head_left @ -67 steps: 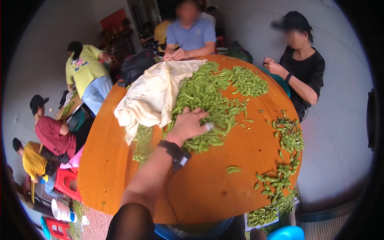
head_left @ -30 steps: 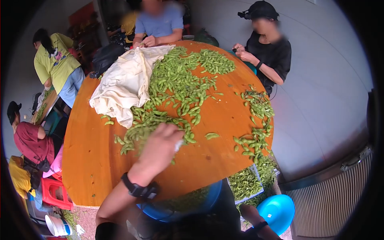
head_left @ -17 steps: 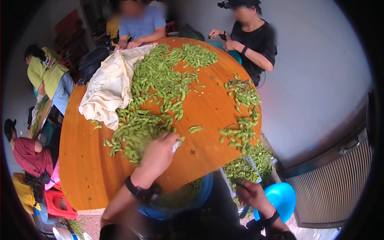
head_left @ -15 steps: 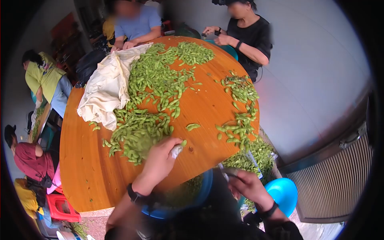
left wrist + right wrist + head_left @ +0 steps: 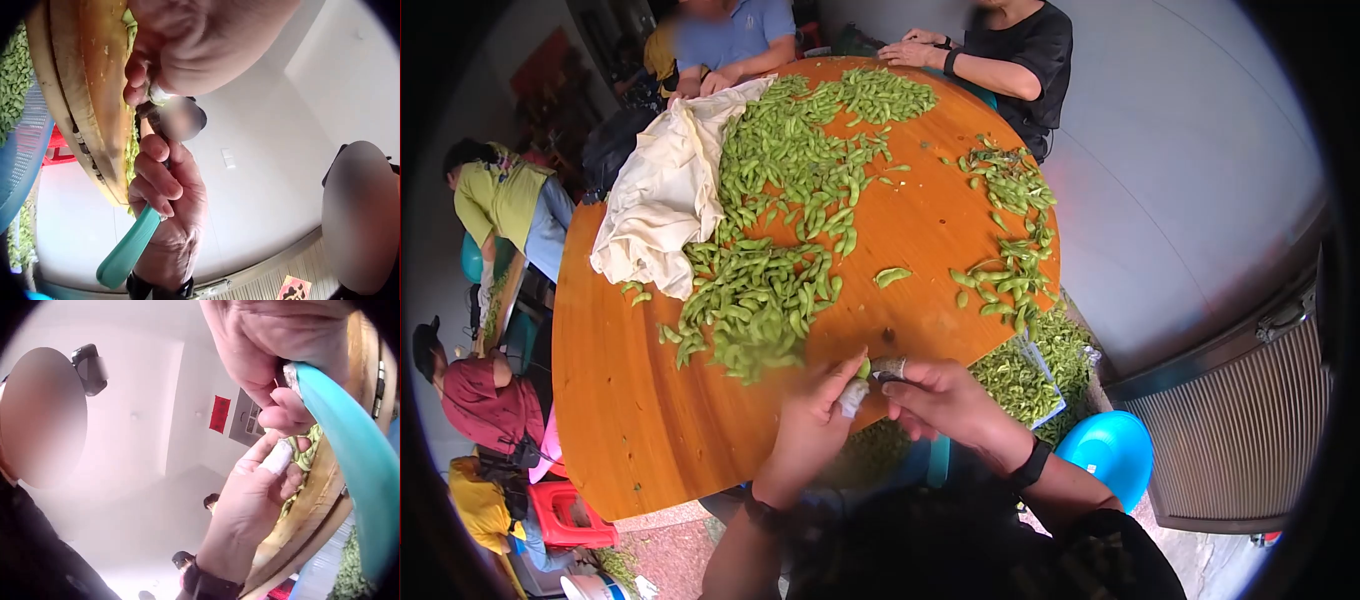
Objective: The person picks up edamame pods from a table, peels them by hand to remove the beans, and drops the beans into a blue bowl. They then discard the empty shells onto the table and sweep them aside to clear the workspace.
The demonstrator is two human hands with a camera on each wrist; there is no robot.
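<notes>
Left hand [image 5: 812, 425]: thumb and fingers curled, pinching a green pod [image 5: 863, 368] near the tabletop's close edge; white wrap [image 5: 852, 398] covers the thumb.
Right hand [image 5: 950, 402]: fingers closed round a turquoise handle [image 5: 128, 250], held right beside the left hand. Whatever the handle belongs to is mostly hidden inside the grip, so I can't tell what tool it is.
Pinched pod: only its end peeks out above the wrapped thumb; the rest is covered by fingers, and whether the tool touches it I can't make out.
Pod heap [image 5: 750, 300]: loose green pods on the tabletop [image 5: 920, 325], just beyond the left hand, its nearest part blurred. It runs up into a broader spread [image 5: 790, 150] alongside a crumpled cream cloth [image 5: 660, 200].
Single pod [image 5: 892, 277]: lying by itself, right of the heap.
Leafy pods [image 5: 1010, 275]: scattered along the right edge.
Blue basket [image 5: 31, 169]: below the edge, holding small green pieces, partly cut off by the left wrist view.
Blue basin [image 5: 1110, 455]: down on the right, near a crate [image 5: 1050, 385] of green stuff.
People: blue shirt [image 5: 735, 45] and black shirt [image 5: 1020, 70] across the tabletop, heads cut off or blurred in the head view.
</notes>
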